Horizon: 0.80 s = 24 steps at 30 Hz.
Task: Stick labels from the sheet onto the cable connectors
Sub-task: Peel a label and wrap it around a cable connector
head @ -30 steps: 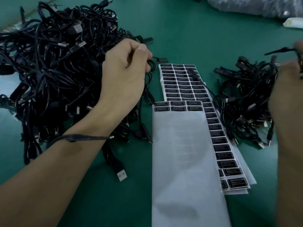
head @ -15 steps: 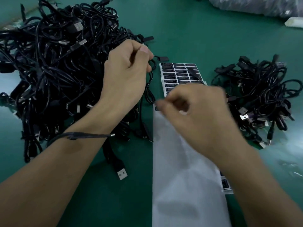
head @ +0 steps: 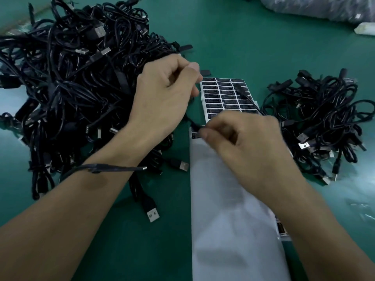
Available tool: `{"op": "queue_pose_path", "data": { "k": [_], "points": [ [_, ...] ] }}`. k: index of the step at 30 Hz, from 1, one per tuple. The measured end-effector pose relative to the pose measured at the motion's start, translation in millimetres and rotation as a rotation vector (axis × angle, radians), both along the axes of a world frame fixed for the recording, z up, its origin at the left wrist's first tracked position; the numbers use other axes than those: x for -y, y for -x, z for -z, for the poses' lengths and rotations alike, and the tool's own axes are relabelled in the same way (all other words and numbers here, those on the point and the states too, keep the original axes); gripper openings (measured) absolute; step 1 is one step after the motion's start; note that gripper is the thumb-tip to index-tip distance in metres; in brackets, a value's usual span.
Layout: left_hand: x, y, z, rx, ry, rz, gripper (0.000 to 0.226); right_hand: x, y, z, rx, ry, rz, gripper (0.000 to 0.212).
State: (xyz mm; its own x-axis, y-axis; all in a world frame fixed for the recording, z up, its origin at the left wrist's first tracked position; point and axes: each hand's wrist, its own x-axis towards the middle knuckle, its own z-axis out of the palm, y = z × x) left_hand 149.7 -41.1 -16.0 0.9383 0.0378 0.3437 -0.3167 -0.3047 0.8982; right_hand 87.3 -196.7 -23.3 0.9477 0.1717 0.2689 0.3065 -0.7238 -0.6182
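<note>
Cable (head: 191,121) gripped in curled left hand (head: 166,94); right hand (head: 243,145) fingers pinched together at label sheet (head: 227,230) (label hold unclear).

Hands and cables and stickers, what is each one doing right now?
left hand: curled round a cable.
right hand: pinching, seemingly a label.
front sheet: almost bare, few labels on it.
back sheet: mostly full.
big cable pile: tangled.
small cable pile: tangled, apart.

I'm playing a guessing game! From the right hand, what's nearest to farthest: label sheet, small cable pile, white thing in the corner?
1. label sheet, partly under the right hand.
2. small cable pile, off to its right.
3. white thing, at the far top-right edge.
</note>
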Motion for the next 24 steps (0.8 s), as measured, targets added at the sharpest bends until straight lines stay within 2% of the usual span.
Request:
{"op": "queue_pose_path", "data": {
  "k": [4,7,9,15,18,22,24],
  "points": [
    [3.1,3.9,5.6,0.021,-0.201,0.203,0.033,12.0,-5.1,-0.6,0.157,-0.206,0.075,0.007],
    [3.8,5.5,11.0,0.036,-0.419,0.269,0.043,15.8,-8.0,-1.9,0.159,-0.383,0.033,0.022],
    [3.3,4.8,12.8,0.026,-0.497,0.299,0.045,17.2,-9.5,-1.9,0.136,-0.466,0.011,0.031],
    [1.9,3.9,13.5,-0.021,-0.439,0.372,0.038,23.3,-11.7,-0.7,0.037,-0.536,0.11,0.027],
    [1.5,3.8,14.1,-0.029,-0.38,0.363,0.025,24.5,-11.1,-1.6,-0.007,-0.37,0.176,0.038],
    [1.2,3.3,17.1,-0.013,-0.364,0.293,0.019,26.8,-7.0,-1.0,-0.09,0.23,0.283,0.055],
    [1.1,3.1,18.4,-0.006,-0.371,0.283,0.017,23.5,-2.9,-1.9,-0.168,0.361,0.303,0.056]
  ]
}}
